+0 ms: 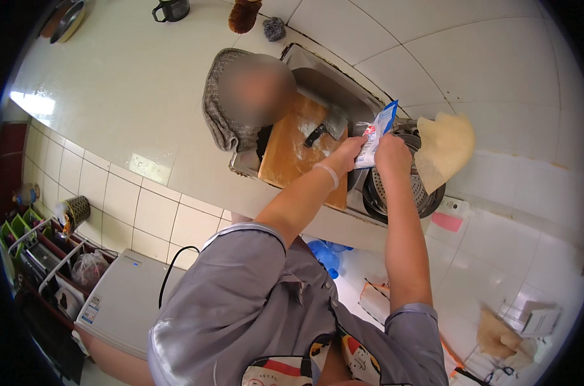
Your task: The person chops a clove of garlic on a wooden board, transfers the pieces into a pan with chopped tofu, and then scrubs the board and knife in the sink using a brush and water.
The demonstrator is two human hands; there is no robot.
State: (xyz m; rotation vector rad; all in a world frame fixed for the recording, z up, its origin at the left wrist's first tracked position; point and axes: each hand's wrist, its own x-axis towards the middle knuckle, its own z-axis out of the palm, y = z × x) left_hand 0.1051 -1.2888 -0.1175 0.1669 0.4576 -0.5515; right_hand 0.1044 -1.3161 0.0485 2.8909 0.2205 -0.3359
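Note:
A blue and white plastic packet [375, 140] with printing on it is held between both hands over the right part of the sink. My left hand [347, 153], with a pale band at the wrist, grips its left side. My right hand [393, 152] grips its right side. Just left of the hands, a wooden cutting board [284, 157] dusted with white powder lies across the sink [316, 65]. On the board rests a cleaver [335, 124] with a black handle. Beneath and beside my right arm sits a perforated metal steamer tray [419, 186] in a dark pot.
A grey towel [217, 106] lies at the sink's left edge, beside a blurred round area. A thin beige sheet [444, 147] stands right of the steamer tray. A brown brush [243, 17], a grey scourer [274, 29] and a glass jug [172, 9] are at the far side.

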